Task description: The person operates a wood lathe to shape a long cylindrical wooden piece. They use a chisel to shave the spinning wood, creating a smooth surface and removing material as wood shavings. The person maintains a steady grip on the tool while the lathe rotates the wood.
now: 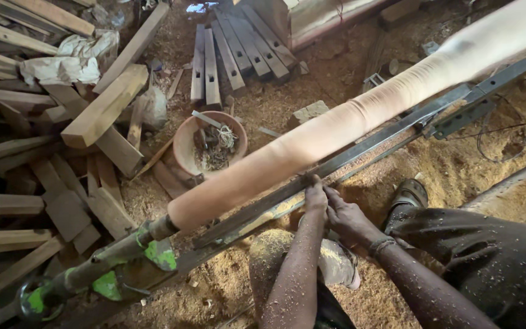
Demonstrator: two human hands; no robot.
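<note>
Already rounded along its whole visible length, the long wooden spindle sits on the lathe while left hand and right hand close together against the metal rail, what they hold hidden.

A long pale wooden cylinder is seen mounted on a lathe, running near-left to far-right. Both hands, left hand and right hand, are pressed together at the metal rail just beneath it. Sawdust is spread everywhere, with timber offcuts piled left.
</note>
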